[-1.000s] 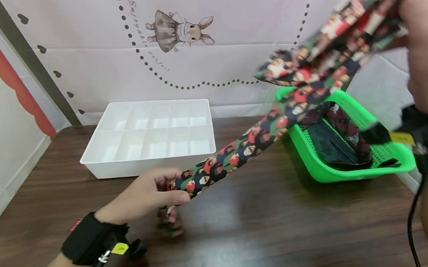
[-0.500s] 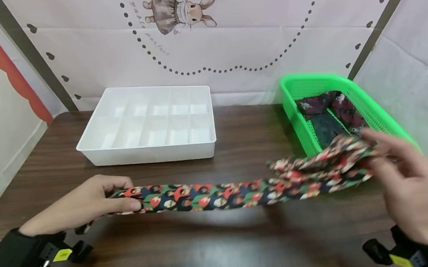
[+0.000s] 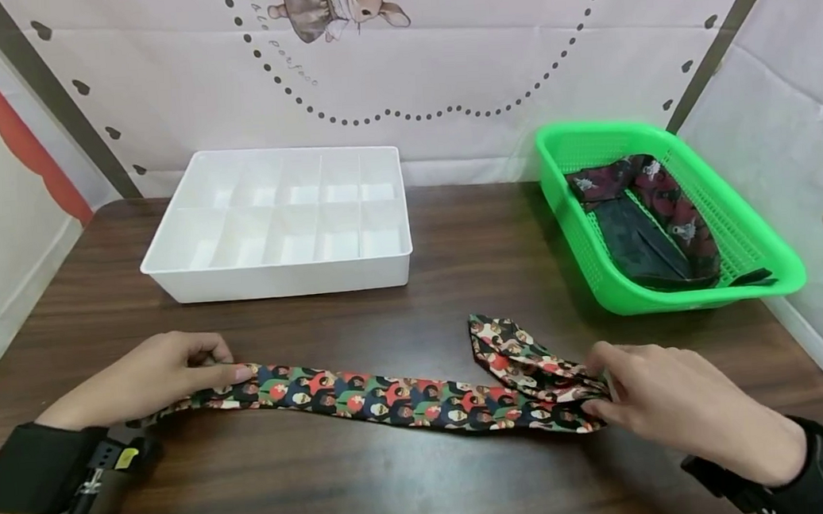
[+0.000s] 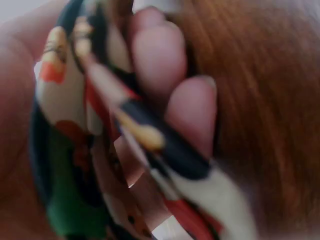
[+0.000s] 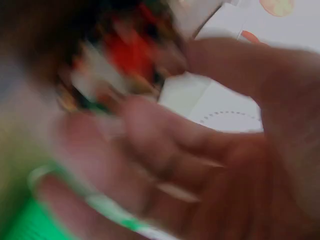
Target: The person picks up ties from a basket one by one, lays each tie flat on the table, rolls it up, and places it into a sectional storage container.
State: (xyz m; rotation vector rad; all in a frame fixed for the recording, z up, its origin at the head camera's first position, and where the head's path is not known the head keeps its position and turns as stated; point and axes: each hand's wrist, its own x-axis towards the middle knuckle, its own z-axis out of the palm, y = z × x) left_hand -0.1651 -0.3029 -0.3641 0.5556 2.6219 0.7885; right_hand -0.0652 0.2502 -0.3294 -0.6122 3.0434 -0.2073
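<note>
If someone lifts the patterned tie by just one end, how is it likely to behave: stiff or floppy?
Probably floppy: the patterned tie lies flat on the table, and its wide end is folded back on itself beside the right hand. It likely weighs little, since the left hand pinches its narrow end with fingertips only.

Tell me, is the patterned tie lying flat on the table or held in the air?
Lying on the table. The tie stretches along the wood, its right end folded back, the left hand gripping one end, the right hand touching the other.

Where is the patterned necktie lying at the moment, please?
In the head view the patterned necktie lies stretched across the near table, between the left hand and right hand, before the white tray.
</note>
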